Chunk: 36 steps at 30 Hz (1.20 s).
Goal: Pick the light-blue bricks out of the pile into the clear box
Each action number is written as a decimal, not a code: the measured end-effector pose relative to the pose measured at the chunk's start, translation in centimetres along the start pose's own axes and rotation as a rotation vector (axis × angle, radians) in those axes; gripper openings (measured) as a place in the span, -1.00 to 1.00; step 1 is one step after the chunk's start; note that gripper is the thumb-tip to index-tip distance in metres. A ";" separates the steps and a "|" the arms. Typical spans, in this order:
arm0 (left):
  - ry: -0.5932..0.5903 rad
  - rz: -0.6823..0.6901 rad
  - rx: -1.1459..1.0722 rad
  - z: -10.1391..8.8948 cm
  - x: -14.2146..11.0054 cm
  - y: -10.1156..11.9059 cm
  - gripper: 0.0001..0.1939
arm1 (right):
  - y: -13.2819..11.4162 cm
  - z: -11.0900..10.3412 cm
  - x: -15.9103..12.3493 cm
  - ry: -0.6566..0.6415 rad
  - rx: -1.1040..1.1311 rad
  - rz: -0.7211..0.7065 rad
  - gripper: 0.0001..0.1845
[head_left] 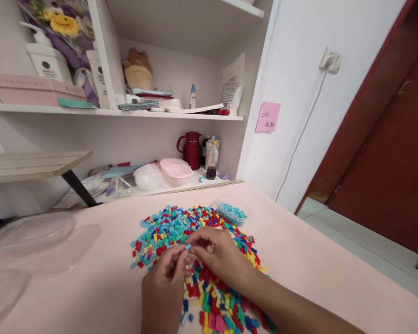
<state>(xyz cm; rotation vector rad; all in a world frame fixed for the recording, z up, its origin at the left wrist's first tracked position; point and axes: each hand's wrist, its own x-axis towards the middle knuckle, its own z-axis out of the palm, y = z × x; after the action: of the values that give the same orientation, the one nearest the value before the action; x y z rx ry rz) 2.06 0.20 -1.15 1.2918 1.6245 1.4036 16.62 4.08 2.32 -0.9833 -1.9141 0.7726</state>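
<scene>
A small light-blue toy brick [188,247] is pinched between the fingertips of both hands, which meet over the middle of a spread-out pile. My left hand [169,269] grips it from the left, thumb and forefinger pressed together. From the right, my right hand [214,250] holds the same brick between thumb and forefinger. Beneath them lies the pile of loose toy bricks [174,222] in blue, red, yellow and green, partly hidden by the hands. A clear plastic tub [232,214] filled with light-blue bricks stands at the far right of the pile.
Clear plastic containers and lids [69,246] lie on the left of the pink tabletop [299,269]. Behind the table, a shelf holds a pink bowl [176,170], a red jug [191,150] and a bottle of dark liquid [212,161]. A wooden stand [35,164] is at left.
</scene>
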 end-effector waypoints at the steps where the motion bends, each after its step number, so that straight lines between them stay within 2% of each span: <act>1: 0.005 0.004 -0.007 0.0 0.0 0.0 -0.64 | 0.0 0.0 0.0 -0.002 0.001 -0.002 -0.85; 13: 0.024 0.027 0.021 0.2 0.0 -0.2 -0.68 | -0.1 0.1 -0.1 -0.032 0.034 0.016 -0.84; 21: 0.005 0.055 0.008 0.5 0.0 -1.2 -0.71 | 0.6 0.4 -0.3 -0.035 0.011 -0.005 -0.81; 28: -0.035 0.006 -0.028 0.3 0.4 -1.6 -0.60 | 0.2 0.5 -0.2 -0.013 -0.089 -0.046 -0.79; 32: -0.054 -0.009 -0.053 0.0 0.5 -1.2 -0.51 | 0.0 -0.9 0.2 0.007 -0.173 -0.116 -0.85; 34: -0.041 0.004 -0.059 -0.2 0.3 -0.7 -0.49 | 0.1 -2.5 0.8 0.081 -0.192 -0.114 -0.93; 36: -0.005 0.020 -0.062 -0.3 0.2 -0.2 -0.47 | 0.6 -4.4 2.0 0.199 -0.159 -0.035 -0.96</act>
<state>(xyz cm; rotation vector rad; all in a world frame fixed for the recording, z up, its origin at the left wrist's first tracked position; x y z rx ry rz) 1.65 0.28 -1.28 1.2779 1.5562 1.4497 19.94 6.69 4.64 -1.0784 -1.8342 0.4887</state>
